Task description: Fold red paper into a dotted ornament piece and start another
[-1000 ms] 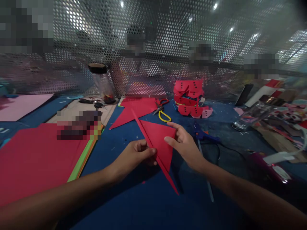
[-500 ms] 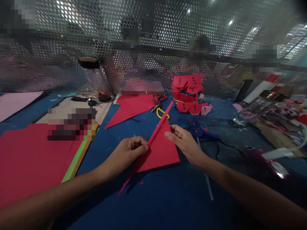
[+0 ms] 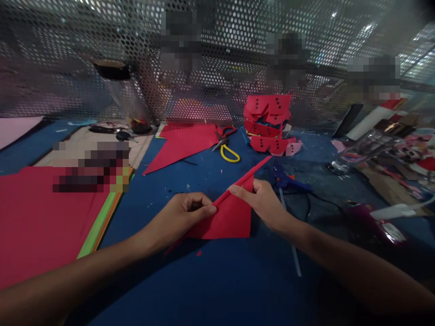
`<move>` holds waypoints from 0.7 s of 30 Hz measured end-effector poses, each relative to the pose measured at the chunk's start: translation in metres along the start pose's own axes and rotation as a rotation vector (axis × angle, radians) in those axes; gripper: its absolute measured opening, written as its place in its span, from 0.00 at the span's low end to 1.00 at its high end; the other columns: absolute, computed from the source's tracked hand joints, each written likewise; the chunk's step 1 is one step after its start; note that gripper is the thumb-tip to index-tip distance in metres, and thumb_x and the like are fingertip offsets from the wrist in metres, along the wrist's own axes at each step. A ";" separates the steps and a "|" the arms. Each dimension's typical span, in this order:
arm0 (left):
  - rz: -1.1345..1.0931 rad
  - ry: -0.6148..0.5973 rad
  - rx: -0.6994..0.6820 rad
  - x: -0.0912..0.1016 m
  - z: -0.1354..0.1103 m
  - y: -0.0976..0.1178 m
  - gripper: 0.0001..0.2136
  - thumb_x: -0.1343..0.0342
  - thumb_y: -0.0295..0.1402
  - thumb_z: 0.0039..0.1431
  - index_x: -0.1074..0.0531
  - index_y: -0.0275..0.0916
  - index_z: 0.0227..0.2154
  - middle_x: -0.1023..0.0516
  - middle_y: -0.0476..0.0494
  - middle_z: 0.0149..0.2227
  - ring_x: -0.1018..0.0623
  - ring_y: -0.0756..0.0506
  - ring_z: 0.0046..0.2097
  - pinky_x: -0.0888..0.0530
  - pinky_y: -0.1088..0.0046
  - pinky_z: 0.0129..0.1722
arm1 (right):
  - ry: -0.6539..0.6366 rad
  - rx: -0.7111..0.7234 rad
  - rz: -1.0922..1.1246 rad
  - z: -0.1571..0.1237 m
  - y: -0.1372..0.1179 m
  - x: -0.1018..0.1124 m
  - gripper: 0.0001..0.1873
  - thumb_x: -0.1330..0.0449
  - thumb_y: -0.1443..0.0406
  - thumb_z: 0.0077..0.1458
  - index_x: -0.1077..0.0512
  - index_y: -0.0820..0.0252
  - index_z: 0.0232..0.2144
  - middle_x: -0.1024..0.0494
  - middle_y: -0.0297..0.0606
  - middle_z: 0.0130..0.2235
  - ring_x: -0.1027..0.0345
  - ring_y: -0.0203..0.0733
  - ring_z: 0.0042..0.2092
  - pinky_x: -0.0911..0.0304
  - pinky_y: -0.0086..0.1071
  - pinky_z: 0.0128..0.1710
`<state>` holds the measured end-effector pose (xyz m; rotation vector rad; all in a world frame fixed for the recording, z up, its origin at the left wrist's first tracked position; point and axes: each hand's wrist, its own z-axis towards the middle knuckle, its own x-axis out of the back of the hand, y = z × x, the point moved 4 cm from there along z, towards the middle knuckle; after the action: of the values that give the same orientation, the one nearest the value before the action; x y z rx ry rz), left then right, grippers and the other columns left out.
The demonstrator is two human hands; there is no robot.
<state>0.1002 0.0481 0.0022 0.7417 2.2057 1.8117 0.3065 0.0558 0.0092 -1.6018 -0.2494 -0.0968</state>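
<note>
A red paper triangle (image 3: 228, 220) with a rolled or folded long edge lies on the blue table (image 3: 217, 280) in front of me. My left hand (image 3: 185, 216) pinches that folded edge near its lower left part. My right hand (image 3: 263, 201) pinches the same edge higher up on the right, and the edge's tip pokes out past it toward the upper right. Both hands are closed on the paper.
A stack of red and green sheets (image 3: 47, 222) lies at left. Behind are another red sheet (image 3: 181, 142), yellow-handled scissors (image 3: 226, 147), a pile of folded red pieces with black dots (image 3: 268, 124), a blue glue gun (image 3: 288, 183), a jar (image 3: 124, 97) and a perforated metal screen (image 3: 217, 59).
The red triangle has turned clockwise: its long edge, pointing down-right a second ago, now runs from lower left to upper right. Both hands kept hold and shifted slightly along it.
</note>
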 end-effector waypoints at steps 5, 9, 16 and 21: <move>0.056 0.042 -0.033 0.003 0.001 0.003 0.15 0.40 0.46 0.62 0.24 0.38 0.30 0.29 0.51 0.26 0.34 0.51 0.27 0.40 0.77 0.25 | 0.024 0.027 0.002 0.001 0.001 0.002 0.25 0.34 0.45 0.55 0.30 0.59 0.24 0.32 0.31 0.25 0.41 0.34 0.26 0.44 0.30 0.25; 0.045 0.008 -0.026 0.004 0.001 0.001 0.16 0.41 0.49 0.63 0.24 0.38 0.34 0.26 0.50 0.30 0.31 0.50 0.31 0.37 0.76 0.29 | 0.032 0.054 -0.040 0.002 -0.002 0.003 0.26 0.36 0.44 0.56 0.27 0.61 0.24 0.30 0.33 0.25 0.39 0.36 0.27 0.44 0.30 0.25; 0.075 0.005 0.011 0.003 0.000 0.005 0.18 0.41 0.49 0.62 0.23 0.37 0.33 0.25 0.48 0.30 0.30 0.49 0.32 0.35 0.74 0.30 | -0.044 0.045 0.014 0.001 -0.003 -0.003 0.26 0.38 0.45 0.58 0.25 0.61 0.23 0.28 0.35 0.24 0.35 0.38 0.29 0.42 0.31 0.26; -0.024 -0.042 0.044 0.004 0.003 0.001 0.17 0.37 0.48 0.59 0.23 0.38 0.36 0.21 0.46 0.33 0.26 0.48 0.33 0.32 0.74 0.31 | -0.060 0.038 0.044 0.003 -0.002 -0.003 0.25 0.40 0.45 0.60 0.23 0.60 0.26 0.27 0.35 0.26 0.32 0.39 0.30 0.39 0.32 0.29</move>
<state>0.0984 0.0524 0.0028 0.7509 2.2246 1.7257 0.3030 0.0583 0.0107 -1.5727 -0.2603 -0.0097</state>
